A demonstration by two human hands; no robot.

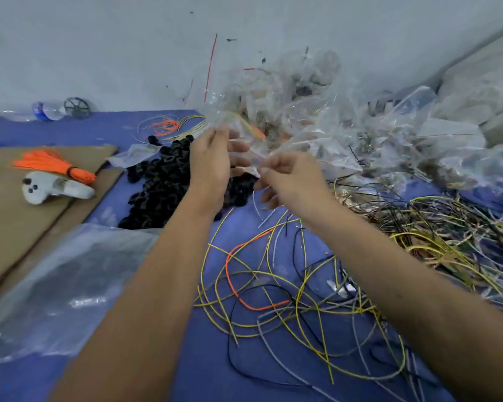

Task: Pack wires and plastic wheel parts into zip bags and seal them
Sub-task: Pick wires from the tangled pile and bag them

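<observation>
A clear zip bag [246, 132] with yellow and orange wires inside is held up above the blue mat [204, 358]. My left hand [212, 161] grips its left edge. My right hand [291, 177] pinches the bag's lower right edge between thumb and fingers. Below the hands lies a heap of black plastic wheel parts [163, 181]. Loose yellow, black, grey and orange wires [273, 288] are spread over the mat under my forearms.
A pile of filled clear bags [375, 126] leans against the wall at the right. A large tangle of wires [447, 236] lies at right. Brown cardboard [21, 216] at left carries an orange wire bundle [50, 163] and a white tool [55, 188]. A plastic sheet [64, 282] lies near left.
</observation>
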